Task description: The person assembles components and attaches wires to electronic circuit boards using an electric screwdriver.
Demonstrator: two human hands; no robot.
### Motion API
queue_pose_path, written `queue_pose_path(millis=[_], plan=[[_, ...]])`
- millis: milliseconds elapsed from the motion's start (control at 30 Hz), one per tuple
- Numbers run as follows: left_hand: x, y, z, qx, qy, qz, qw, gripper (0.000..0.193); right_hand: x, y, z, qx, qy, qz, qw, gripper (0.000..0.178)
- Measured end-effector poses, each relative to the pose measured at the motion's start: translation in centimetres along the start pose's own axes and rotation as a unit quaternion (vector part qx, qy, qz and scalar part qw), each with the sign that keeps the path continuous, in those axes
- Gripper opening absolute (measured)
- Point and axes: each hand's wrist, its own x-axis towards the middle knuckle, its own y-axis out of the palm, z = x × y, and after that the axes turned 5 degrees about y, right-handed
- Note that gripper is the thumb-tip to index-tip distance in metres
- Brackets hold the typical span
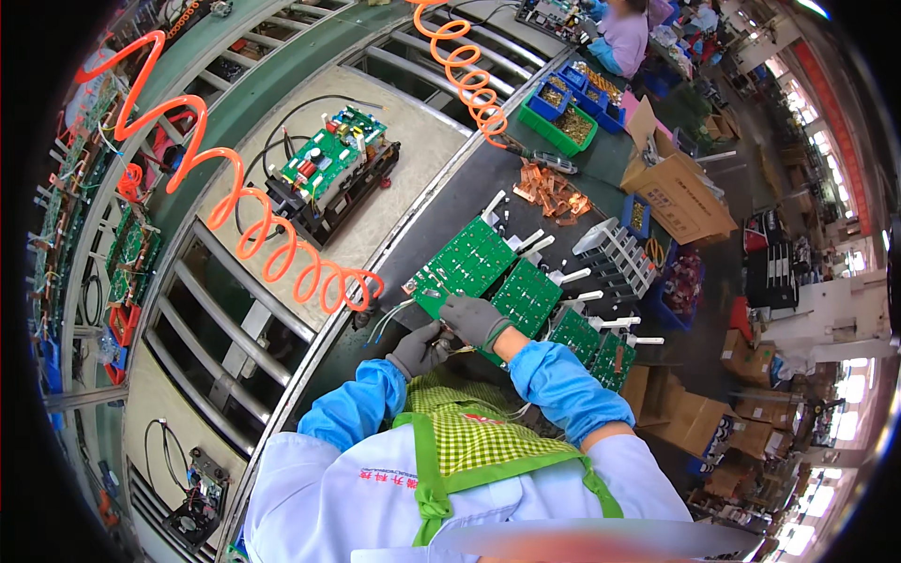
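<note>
Several green circuit boards [465, 264] lie in a slanting row on the dark bench, with pale metal strips [495, 205] sticking out along their far right side. My right hand [476, 322], in a grey glove, is over the near end of the leftmost board, its fingers bent and drawn together. Close below it, my left hand [416, 351] is also gloved and closed, fingertips towards the right hand. Whatever either hand grips is too small or covered to name. Thin pale wires [383, 324] stick out beside the left hand, left of the boards.
An orange coiled air hose [272, 267] hangs over the conveyor at left, where an open device [328, 169] sits. Copper pieces [549, 190], a finned metal part [615, 258], a green bin of small parts [561, 125] and a cardboard box [680, 188] lie farther off. Another person [621, 38] sits at the back.
</note>
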Motion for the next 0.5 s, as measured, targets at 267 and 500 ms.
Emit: queue_pose_path(millis=[267,500], plan=[[-0.2,0.2,-0.1,0.002,-0.004,-0.002,1.0,0.026,-0.6,-0.5,-0.1,0.064,-0.05,-0.031,0.996,0.017],[-0.9,-0.5,0.6,-0.009,0.006,-0.001,1.0,0.024,-0.4,-0.4,0.7,0.047,0.009,-0.014,0.999,0.016]])
